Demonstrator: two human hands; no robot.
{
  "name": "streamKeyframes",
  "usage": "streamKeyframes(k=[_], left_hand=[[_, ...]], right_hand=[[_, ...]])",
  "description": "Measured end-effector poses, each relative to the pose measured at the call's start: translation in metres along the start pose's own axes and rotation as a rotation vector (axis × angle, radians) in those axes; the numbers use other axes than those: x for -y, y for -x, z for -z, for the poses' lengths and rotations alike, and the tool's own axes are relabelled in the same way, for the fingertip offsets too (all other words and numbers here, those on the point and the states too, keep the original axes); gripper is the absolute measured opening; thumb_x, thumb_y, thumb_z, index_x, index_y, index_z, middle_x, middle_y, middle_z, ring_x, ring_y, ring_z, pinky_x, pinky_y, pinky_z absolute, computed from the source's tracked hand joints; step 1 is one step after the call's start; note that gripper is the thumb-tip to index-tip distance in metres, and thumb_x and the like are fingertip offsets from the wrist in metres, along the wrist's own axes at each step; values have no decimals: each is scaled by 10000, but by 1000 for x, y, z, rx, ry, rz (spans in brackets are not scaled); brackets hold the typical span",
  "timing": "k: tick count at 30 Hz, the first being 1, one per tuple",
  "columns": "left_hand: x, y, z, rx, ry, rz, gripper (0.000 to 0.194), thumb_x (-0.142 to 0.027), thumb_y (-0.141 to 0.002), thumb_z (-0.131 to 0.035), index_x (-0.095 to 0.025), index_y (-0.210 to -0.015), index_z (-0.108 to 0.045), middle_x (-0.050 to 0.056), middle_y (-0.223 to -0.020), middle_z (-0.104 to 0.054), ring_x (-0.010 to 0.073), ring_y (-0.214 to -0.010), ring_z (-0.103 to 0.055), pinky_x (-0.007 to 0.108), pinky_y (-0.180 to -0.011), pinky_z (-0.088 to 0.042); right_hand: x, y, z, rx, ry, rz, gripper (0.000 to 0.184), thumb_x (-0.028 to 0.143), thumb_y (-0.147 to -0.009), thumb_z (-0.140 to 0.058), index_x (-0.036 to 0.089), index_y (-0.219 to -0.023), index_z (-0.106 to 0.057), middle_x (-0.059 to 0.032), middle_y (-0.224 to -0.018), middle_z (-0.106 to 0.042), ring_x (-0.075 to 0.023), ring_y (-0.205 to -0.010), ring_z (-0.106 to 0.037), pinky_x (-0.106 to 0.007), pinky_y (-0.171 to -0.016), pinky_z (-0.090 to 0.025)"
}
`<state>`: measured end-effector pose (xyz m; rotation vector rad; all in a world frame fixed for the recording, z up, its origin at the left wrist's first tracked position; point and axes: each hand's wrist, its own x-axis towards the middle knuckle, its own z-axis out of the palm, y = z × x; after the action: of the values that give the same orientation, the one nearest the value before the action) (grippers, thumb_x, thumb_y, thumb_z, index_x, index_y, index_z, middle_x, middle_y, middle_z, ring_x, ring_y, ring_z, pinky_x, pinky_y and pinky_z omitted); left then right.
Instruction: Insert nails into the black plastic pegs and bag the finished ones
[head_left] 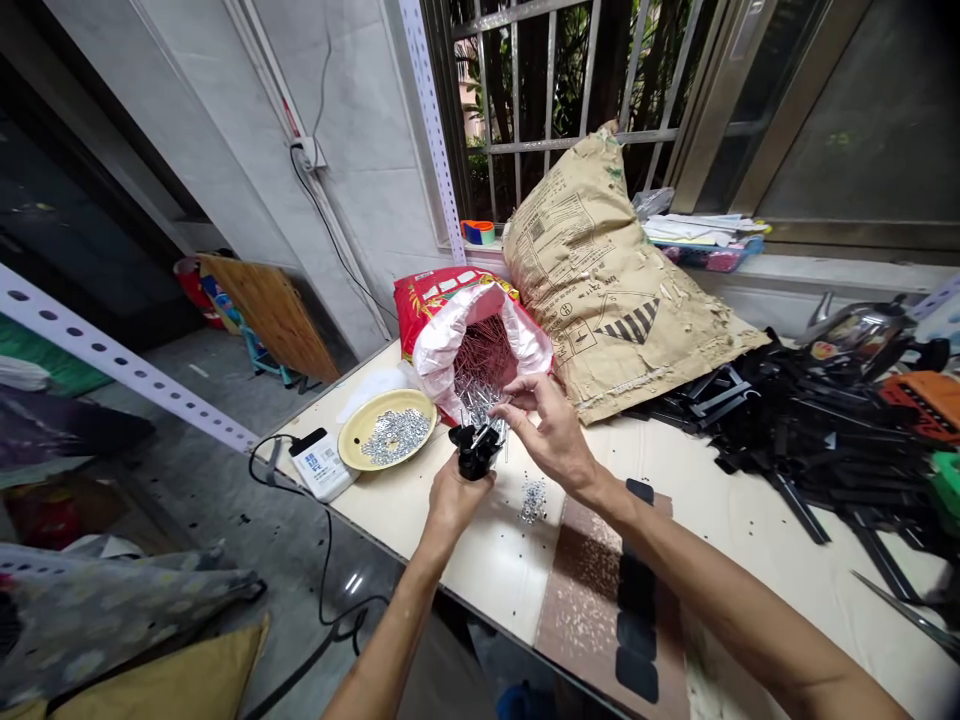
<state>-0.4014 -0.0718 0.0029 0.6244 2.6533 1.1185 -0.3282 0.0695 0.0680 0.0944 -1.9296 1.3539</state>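
Observation:
My left hand (452,497) is closed around a small black plastic part (475,449), held up over the table's front edge. My right hand (546,428) hovers just right of it, fingertips pinched on thin metal pins (489,413) sticking out of the part. Right behind stands an open pink-lined bag (450,345) full of long metal pins. A small heap of tiny metal pieces (533,499) lies on the table under my right wrist.
A yellow dish (357,423) of small metal bits sits left, beside a white power adapter (320,463) with a black cable. A big brown paper sack (607,280) leans against the window. A pile of black plastic parts (817,430) covers the right of the table (750,510).

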Motion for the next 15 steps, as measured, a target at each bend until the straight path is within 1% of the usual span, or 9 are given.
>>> streamKeyframes(k=[3,6,8,9,11,12,13,15], left_hand=[[-10,3,1,9,-22,-9,220,-250,-647,-618,-173,-853,-622,55,-745,-663,251,-730,-612,290,-603,-388],[-22,3,2,13,-24,-21,190,-234,-644,-614,-171,-823,-626,51,-706,-647,243,-702,-603,290,-587,-383],[-29,2,1,8,7,-43,182,-225,-636,-624,-174,-810,-631,47,-699,-644,239,-701,-597,293,-591,-387],[-32,1,0,0,37,-48,186,-221,-625,-637,-176,-805,-634,42,-695,-642,234,-699,-592,293,-593,-391],[-36,0,-2,-4,151,-33,189,-216,-596,-669,-172,-777,-634,29,-675,-629,216,-682,-580,289,-594,-404],[-38,-1,-3,1,212,-16,177,-223,-589,-681,-167,-748,-628,22,-654,-615,202,-660,-572,283,-585,-412],[-39,-1,-4,7,274,6,166,-238,-588,-690,-160,-715,-617,15,-630,-597,187,-629,-562,277,-569,-419],[-42,-1,-5,31,408,28,198,-286,-598,-706,-145,-687,-597,6,-601,-571,163,-576,-547,267,-533,-437]], right_hand=[[-2,2,1,51,68,47,153,273,-876,-559,198,-1000,-511,-24,-904,-629,-136,-831,-637,-270,-765,-491],[-1,4,1,121,230,98,125,265,-875,-569,201,-981,-555,-35,-916,-640,-157,-857,-609,-314,-814,-451],[2,4,2,158,300,123,114,258,-871,-576,206,-972,-583,-35,-904,-654,-170,-866,-594,-340,-845,-424],[3,4,3,173,303,136,124,266,-865,-585,211,-976,-595,-36,-914,-661,-176,-885,-589,-351,-866,-413],[4,3,8,166,250,139,207,304,-849,-605,222,-1039,-602,-46,-1014,-658,-192,-981,-568,-369,-923,-389],[3,3,12,128,200,113,267,329,-847,-604,227,-1094,-590,-53,-1085,-640,-196,-1037,-550,-373,-947,-379],[1,3,16,72,139,56,328,357,-851,-592,230,-1152,-568,-60,-1153,-613,-199,-1083,-531,-373,-959,-376],[-8,6,23,-36,-7,-138,421,417,-855,-568,229,-1229,-526,-72,-1219,-573,-201,-1117,-517,-367,-954,-388]])
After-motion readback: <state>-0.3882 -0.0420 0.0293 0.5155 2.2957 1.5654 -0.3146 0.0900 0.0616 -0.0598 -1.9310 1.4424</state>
